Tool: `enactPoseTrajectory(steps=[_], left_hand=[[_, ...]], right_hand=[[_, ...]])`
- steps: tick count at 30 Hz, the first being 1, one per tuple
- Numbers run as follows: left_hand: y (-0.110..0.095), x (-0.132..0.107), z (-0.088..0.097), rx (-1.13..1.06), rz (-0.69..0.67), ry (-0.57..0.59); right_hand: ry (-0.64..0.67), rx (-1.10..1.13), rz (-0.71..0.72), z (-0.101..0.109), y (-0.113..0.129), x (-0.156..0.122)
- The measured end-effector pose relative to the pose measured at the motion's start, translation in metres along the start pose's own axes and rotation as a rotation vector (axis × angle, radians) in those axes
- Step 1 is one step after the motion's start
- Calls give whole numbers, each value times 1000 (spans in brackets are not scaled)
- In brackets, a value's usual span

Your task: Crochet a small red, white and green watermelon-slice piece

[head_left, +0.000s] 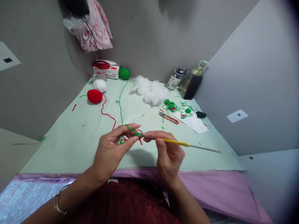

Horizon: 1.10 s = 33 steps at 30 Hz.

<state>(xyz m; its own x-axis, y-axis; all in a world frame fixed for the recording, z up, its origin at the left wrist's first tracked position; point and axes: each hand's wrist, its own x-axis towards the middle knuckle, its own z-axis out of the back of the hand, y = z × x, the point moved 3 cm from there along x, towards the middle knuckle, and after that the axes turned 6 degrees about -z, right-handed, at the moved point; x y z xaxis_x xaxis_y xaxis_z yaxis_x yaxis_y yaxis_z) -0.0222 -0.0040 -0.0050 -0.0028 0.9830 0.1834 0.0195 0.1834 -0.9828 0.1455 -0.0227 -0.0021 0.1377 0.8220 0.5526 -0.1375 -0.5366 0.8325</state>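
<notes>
My left hand (114, 147) pinches a small green and red crochet piece (137, 134) between thumb and fingers, and green yarn passes over its index finger. In my right hand (169, 152) is a crochet hook (176, 142) with a yellow handle, its near end reaching the piece and its other metal end pointing right. Loose red yarn ends hang from the piece. The green strand (121, 107) runs back across the table to a green yarn ball (124, 73). My fingers partly hide the piece and the hook's working tip.
At the left lie a red yarn ball (94, 96) and a white yarn ball (99, 85). White stuffing (151, 91) sits at the back. Orange-handled thread snips (169, 118), small green crochet pieces (171, 106), a pen cup (174, 81) and a bottle (187, 83) are to the right.
</notes>
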Motion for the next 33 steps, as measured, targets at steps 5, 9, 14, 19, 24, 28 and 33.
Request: enactPoseTrajectory(steps=[5,9,14,19,24,28,33], left_hand=[[0,-2,-1,142,-277,-69],[7,0,-1,239,-415,-66],[10,-1,-3,203,-388,-107],[17,2,-8,-27,-131,-144],[25,8,-16,-256,60,-119],[24,10,-18,-354,76,-168],[19,8,-20,-476,165,-106]], right_hand=[[76,-150,180,-3,-4,-4],[71,-295,354,-7,-16,-10],[16,-373,453,-12,-24,-20],[11,-202,322,-14,-25,-12],[4,-222,351,-10,-23,-10],[101,-536,507,-10,-12,-11],[29,-538,612,-7,-4,2]])
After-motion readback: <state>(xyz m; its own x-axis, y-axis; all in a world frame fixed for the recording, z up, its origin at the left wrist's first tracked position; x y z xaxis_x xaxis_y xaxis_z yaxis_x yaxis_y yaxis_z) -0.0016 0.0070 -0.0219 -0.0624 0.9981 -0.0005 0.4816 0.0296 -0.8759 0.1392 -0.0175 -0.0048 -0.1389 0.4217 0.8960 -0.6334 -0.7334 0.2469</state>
